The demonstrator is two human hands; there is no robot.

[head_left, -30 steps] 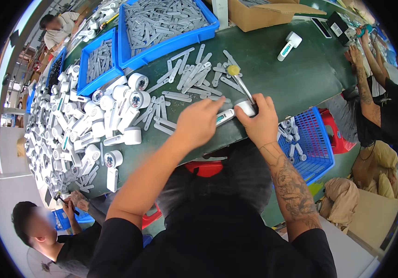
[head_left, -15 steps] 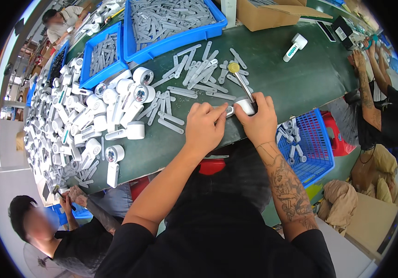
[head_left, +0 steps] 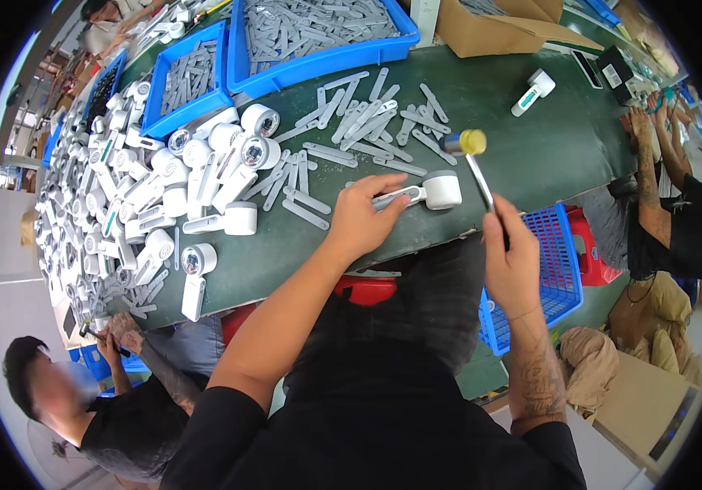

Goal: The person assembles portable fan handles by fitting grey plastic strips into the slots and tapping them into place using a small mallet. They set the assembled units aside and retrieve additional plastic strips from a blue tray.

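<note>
Left hand (head_left: pixel 361 222) pins the light, rigid white plastic device (head_left: pixel 428 192) by its handle; right hand (head_left: pixel 510 261) clenches a small mallet (head_left: pixel 475 163) above it.

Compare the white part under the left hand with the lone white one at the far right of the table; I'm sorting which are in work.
The white part under the left hand is pinned by the left hand near the table's front edge, beside the small mallet that the right hand holds; the lone white part lies untouched, farther back. The lone one shows a teal mark; the held one doesn't. Both are white with a round head and a handle.
</note>
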